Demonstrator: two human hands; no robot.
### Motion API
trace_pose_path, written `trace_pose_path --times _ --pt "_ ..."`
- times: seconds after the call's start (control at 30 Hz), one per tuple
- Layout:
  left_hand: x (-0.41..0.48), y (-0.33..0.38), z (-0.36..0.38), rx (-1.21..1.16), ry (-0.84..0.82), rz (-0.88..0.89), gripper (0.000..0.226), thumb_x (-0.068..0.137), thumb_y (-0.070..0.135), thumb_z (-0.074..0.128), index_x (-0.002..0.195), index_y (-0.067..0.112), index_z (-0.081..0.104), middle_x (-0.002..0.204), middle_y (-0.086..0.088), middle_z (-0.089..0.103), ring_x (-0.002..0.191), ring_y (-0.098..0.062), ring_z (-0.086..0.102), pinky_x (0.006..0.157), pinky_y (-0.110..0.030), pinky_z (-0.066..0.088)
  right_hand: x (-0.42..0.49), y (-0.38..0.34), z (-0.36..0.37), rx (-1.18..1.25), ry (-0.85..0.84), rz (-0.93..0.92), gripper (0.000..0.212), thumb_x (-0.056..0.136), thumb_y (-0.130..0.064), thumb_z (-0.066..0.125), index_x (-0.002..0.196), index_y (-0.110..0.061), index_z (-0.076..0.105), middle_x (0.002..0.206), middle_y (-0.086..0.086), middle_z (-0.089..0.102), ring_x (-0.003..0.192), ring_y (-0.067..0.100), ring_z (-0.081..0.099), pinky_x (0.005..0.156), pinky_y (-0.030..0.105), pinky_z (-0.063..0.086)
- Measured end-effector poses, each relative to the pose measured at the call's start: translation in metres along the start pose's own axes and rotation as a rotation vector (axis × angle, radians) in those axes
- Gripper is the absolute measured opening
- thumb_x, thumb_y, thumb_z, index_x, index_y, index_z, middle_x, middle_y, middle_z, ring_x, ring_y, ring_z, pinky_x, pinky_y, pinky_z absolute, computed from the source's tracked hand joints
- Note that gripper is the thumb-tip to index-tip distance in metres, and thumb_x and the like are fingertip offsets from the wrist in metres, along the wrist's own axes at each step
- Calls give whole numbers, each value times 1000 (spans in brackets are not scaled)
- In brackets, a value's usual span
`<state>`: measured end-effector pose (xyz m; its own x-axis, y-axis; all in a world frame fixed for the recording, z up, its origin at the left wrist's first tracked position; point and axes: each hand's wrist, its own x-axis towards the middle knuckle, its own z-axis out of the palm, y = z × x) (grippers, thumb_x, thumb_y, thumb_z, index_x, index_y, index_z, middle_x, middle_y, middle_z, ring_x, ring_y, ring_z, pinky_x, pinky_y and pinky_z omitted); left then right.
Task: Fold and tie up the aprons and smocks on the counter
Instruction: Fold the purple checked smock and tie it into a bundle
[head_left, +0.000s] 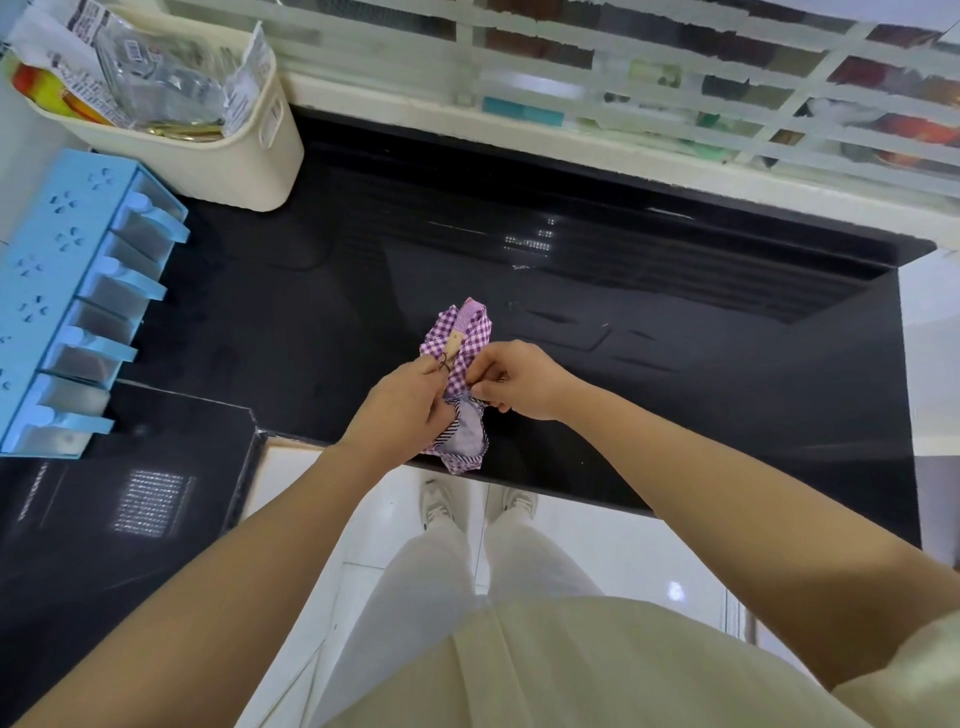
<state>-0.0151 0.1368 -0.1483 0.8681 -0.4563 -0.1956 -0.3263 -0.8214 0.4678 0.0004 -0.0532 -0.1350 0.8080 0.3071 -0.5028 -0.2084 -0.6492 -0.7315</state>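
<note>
1. The folded checked apron (470, 327) lies mid-frame, at the worktop's (701, 364) front edge.
2. Left hand (408, 397) and right hand (522, 382) pinch its tie (464, 400) with curled fingers, so tying looks under way.
3. Next, the knot likely needs pulling snug.

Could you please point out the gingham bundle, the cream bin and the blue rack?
gingham bundle (477, 330): head view, on its far checked end.
cream bin (249, 162): head view, on its front wall.
blue rack (47, 250): head view, on its flat top.
</note>
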Motion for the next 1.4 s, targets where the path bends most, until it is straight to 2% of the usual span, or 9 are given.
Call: trace_pose_path --times 0.13,0.23,0.33,0.5,0.7,0.87,1.07,1.3,1.4 --pt "-5 -3 -4 39 -40 -1 16 95 25 54 93 11 60 88 3 52 70 -15 53 64 -35 52 0 13 7 -106 33 -25 14 95 -7 58 105 -12 67 98 -3 66 91 16 62 84 29 52" --pt "-4 0 -6 63 -14 24 14 93 26 55 84 15 56 82 6 50 66 -14 50 57 -31 47 0 15 8 -194 72 -57 19 97 -7 55 108 -11 69 106 2 69 89 14 61 81 28 51" --pt "3 0 -9 -58 49 -35 18 87 21 61 72 15 52 74 5 48 63 -15 46 55 -25 35 3 8 8 -214 121 -96 21 95 -7 54 106 -12 72 105 2 71 86 17 64 80 32 54" --pt "9 10 -7 -146 128 -79 13 85 19 68 75 17 59 79 5 51 67 -12 50 60 -21 41 2 -1 14 -219 93 -147 20 91 -7 57 100 -12 74 98 3 71 83 18 64 78 33 55" --pt "12 14 -3 -463 110 -321 9 89 18 67 81 17 65 74 10 60 69 -6 56 67 -21 46 1 4 22 53 96 -76 18 92 -11 63 108 -12 72 96 -5 67 84 5 60 73 11 46" --pt "13 18 -2 -599 44 -349 7 95 22 59 96 15 61 90 1 63 83 -11 60 73 -19 48 1 9 27 341 114 52 10 94 -16 62 100 -11 70 88 -1 68 74 4 61 69 17 49" --pt "8 16 7 -510 78 -358 15 85 14 72 96 22 67 96 6 57 81 -8 59 69 -13 46 -4 7 38 801 158 197 13 96 -7 58 105 0 65 79 3 63 63 3 57 64 16 49" --pt "13 16 9 -530 111 -397 12 85 20 73 96 14 74 97 3 58 79 -3 56 69 -10 43 -5 7 30 902 159 217 11 94 -6 61 104 -3 65 80 6 64 66 9 57 68 22 52" --pt "13 14 8 -566 99 -431 12 85 21 73 94 14 74 98 1 59 81 -7 57 70 -11 43 -7 10 20 789 208 251 14 88 -9 69 101 -9 63 79 5 66 64 9 59 62 19 51"
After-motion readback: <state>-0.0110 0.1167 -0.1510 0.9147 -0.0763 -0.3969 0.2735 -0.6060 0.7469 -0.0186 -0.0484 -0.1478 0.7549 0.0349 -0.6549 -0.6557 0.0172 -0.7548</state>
